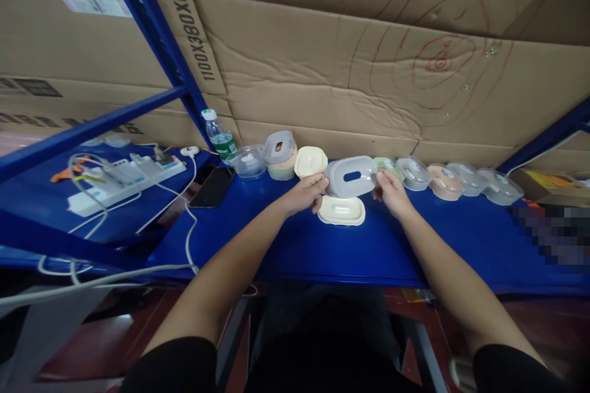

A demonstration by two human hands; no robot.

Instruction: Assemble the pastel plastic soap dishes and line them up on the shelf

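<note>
Between both hands is a grey oval plastic lid with a slot through its middle, tilted above the blue tabletop. My left hand grips its left end, where another translucent edge shows; I cannot tell whether that is a separate piece. The right end is pinched by my right hand. Just below lies a cream oval lid with a recessed centre. A cream container stands behind my left hand. A green container is partly hidden behind my right hand.
Left of the hands stand stacked containers, a clear container, a water bottle and a phone. A power strip trails white cables. Lidded containers line the back right, before a cardboard wall.
</note>
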